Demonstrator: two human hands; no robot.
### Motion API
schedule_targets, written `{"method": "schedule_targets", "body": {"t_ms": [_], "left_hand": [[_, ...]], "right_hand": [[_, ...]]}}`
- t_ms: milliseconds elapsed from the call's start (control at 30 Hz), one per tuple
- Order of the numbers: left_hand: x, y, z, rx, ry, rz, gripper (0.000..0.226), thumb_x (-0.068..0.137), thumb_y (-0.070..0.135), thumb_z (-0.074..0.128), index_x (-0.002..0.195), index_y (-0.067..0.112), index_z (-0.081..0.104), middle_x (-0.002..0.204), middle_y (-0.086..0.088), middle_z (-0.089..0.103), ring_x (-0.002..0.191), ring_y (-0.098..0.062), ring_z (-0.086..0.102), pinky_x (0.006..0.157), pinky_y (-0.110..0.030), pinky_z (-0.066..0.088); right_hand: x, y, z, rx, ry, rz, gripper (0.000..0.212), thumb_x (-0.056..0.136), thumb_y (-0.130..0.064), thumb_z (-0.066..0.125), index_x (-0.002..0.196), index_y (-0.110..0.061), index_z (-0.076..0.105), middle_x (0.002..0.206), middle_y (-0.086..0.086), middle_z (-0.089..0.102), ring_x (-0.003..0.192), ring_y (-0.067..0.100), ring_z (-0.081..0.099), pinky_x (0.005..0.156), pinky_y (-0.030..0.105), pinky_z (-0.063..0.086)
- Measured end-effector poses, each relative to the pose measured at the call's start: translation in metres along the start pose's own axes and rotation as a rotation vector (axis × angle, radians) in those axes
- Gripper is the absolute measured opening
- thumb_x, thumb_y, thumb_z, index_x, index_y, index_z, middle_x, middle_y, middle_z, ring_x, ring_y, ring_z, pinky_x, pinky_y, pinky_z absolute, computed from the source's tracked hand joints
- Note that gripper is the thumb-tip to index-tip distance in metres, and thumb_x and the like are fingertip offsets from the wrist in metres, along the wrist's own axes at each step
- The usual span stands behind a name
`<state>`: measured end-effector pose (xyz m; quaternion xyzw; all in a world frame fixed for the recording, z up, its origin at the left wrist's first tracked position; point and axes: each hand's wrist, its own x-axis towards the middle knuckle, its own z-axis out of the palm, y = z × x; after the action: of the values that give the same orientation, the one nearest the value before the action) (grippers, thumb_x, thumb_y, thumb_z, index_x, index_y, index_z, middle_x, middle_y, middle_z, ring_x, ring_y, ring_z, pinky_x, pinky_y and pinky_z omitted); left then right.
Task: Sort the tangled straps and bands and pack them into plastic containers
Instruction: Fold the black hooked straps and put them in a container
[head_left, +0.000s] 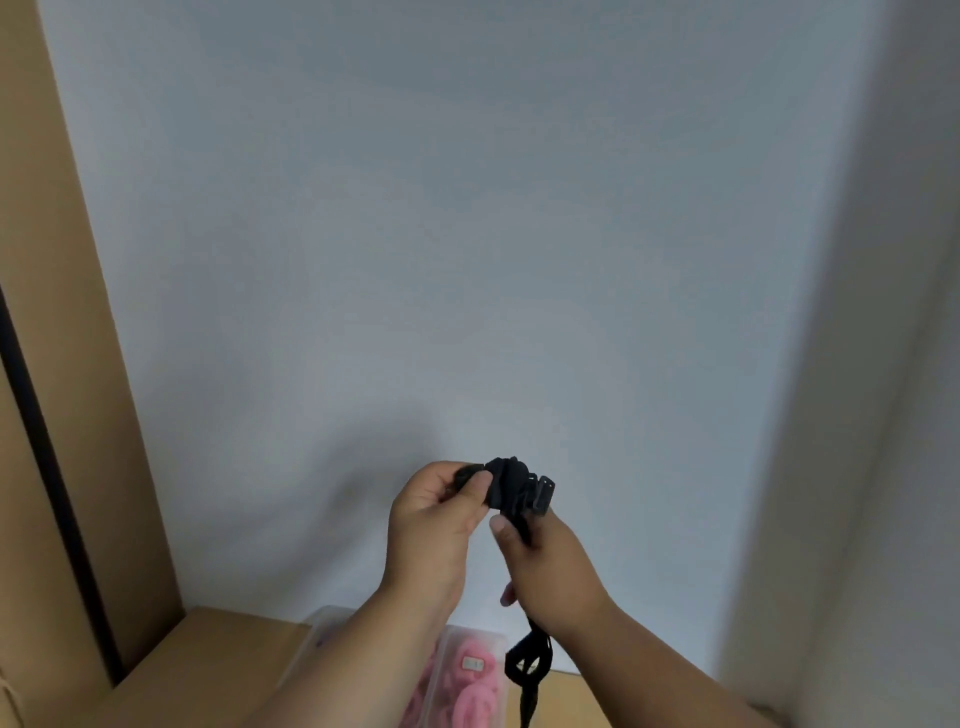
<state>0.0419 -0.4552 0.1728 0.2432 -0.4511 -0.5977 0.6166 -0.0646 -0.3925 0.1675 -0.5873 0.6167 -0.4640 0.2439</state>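
Both hands are raised in front of a pale wall, holding a black strap (511, 486). My left hand (436, 519) pinches the bunched, rolled-up end of it between thumb and fingers. My right hand (550, 566) grips the strap just below a black plastic buckle (543, 493). The strap's loose tail (530, 665) hangs down below my right hand in a loop. Under my arms stands a clear plastic container (470, 636) holding pink bands (472, 686).
A second clear container (322, 623) stands left of the pink one on a wooden table (208, 665). A tan wooden panel (62, 364) with a dark vertical strip rises on the left. A white wall corner (857, 415) is on the right.
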Motion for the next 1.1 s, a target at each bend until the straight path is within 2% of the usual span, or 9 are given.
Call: {"method": "schedule_targets", "body": {"t_ms": [100,200,300,433,567,667,767,900,1100], "left_hand": [[0.003,-0.002,-0.004,0.273,0.046,0.110,0.009,0.089,0.000,0.068,0.085,0.008,0.071,0.083,-0.009,0.075,0.081,-0.020,0.071,0.076,-0.027,0.054],[0.006,-0.004,-0.012,0.394,0.052,0.147,0.012,0.087,0.003,0.071,0.082,0.014,0.072,0.081,-0.002,0.075,0.082,-0.019,0.072,0.077,-0.027,0.054],[0.011,-0.011,-0.019,0.573,0.025,0.241,0.017,0.084,0.005,0.075,0.083,0.023,0.074,0.086,0.009,0.074,0.089,-0.013,0.070,0.082,-0.028,0.053],[0.017,-0.020,-0.031,0.859,-0.075,0.415,0.011,0.083,0.009,0.077,0.086,0.019,0.074,0.087,0.015,0.068,0.092,-0.001,0.062,0.080,-0.016,0.047],[0.018,-0.021,-0.039,0.970,-0.217,0.360,0.012,0.084,0.012,0.074,0.083,0.024,0.073,0.082,0.014,0.067,0.086,-0.004,0.062,0.074,-0.019,0.049],[0.008,-0.017,-0.037,1.021,-0.375,0.195,0.031,0.085,0.006,0.066,0.074,0.035,0.070,0.074,0.015,0.066,0.075,-0.003,0.063,0.067,-0.019,0.050],[-0.003,-0.019,-0.039,0.873,-0.444,0.028,0.050,0.082,-0.009,0.057,0.069,0.038,0.071,0.070,0.016,0.067,0.069,-0.004,0.062,0.067,-0.020,0.048],[-0.015,-0.008,-0.037,0.520,-0.470,-0.093,0.033,0.087,-0.012,0.058,0.082,0.014,0.076,0.080,-0.007,0.072,0.079,-0.019,0.069,0.076,-0.033,0.056],[-0.031,0.008,-0.029,0.236,-0.459,-0.160,0.005,0.087,0.015,0.074,0.091,0.013,0.077,0.093,-0.016,0.074,0.090,-0.027,0.071,0.083,-0.039,0.057]], "right_hand": [[0.001,0.000,0.008,-0.191,-0.056,0.025,0.005,0.100,-0.019,0.050,0.099,-0.023,0.050,0.078,0.006,0.059,0.056,0.010,0.055,0.059,0.041,0.054],[0.003,-0.003,0.011,-0.253,-0.153,0.155,0.006,0.094,-0.014,0.050,0.095,-0.015,0.045,0.090,0.012,0.066,0.052,0.004,0.061,0.053,0.034,0.050],[0.006,-0.006,0.015,-0.420,-0.182,0.163,0.018,0.090,-0.015,0.055,0.083,-0.016,0.039,0.078,0.005,0.054,0.066,0.019,0.066,0.054,0.029,0.043],[-0.001,-0.020,0.012,-0.814,-0.268,0.060,0.031,0.090,-0.008,0.052,0.071,-0.018,0.029,0.069,-0.001,0.041,0.056,0.011,0.037,0.048,0.024,0.026],[-0.002,-0.039,-0.008,-0.987,-0.349,-0.071,0.008,0.090,-0.008,0.054,0.084,-0.013,0.052,0.086,0.008,0.062,0.071,0.023,0.054,0.054,0.029,0.036],[0.004,-0.047,-0.028,-0.917,-0.324,-0.126,0.020,0.092,-0.026,0.063,0.109,-0.015,0.059,0.105,0.006,0.067,0.097,0.025,0.062,0.073,0.033,0.047],[0.012,-0.048,-0.049,-0.703,-0.293,-0.161,0.014,0.089,-0.029,0.071,0.095,-0.019,0.063,0.093,-0.001,0.068,0.083,0.011,0.058,0.070,0.028,0.045],[0.017,-0.037,-0.063,-0.362,-0.256,-0.178,0.009,0.087,-0.019,0.076,0.082,-0.017,0.069,0.082,-0.006,0.070,0.071,-0.001,0.058,0.066,0.015,0.044],[0.014,-0.020,-0.059,-0.038,-0.182,-0.205,0.016,0.094,-0.008,0.066,0.087,-0.020,0.075,0.083,-0.006,0.071,0.077,0.011,0.062,0.077,0.023,0.051]]}}
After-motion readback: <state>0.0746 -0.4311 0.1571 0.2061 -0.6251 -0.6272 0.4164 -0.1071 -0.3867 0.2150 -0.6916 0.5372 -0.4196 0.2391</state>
